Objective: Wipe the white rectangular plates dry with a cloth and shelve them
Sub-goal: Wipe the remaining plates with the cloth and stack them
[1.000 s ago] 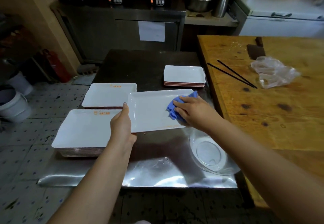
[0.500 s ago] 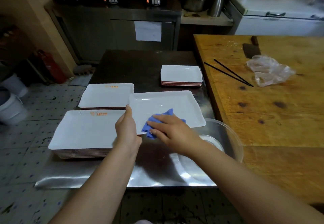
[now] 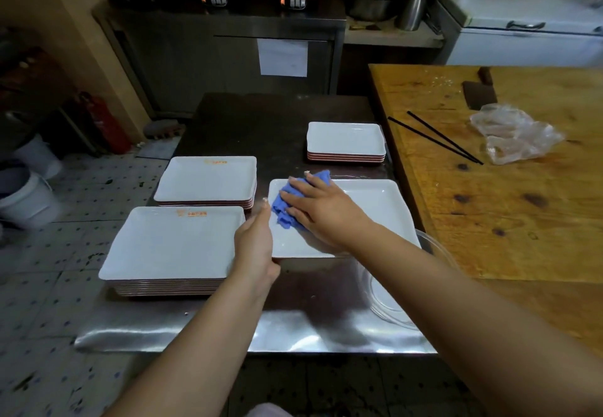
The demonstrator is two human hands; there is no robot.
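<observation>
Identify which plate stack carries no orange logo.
The small far stack, nearest the wooden table; both left stacks show orange print on top.

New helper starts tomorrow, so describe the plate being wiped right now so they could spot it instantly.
Start at the steel table left of the wooden counter. Three stacks of white plates sit on it; the plate being wiped is beside the nearest stack, on its right. It alone is single, held at its edge by the left hand with the right hand pressing a blue cloth on it.
</observation>
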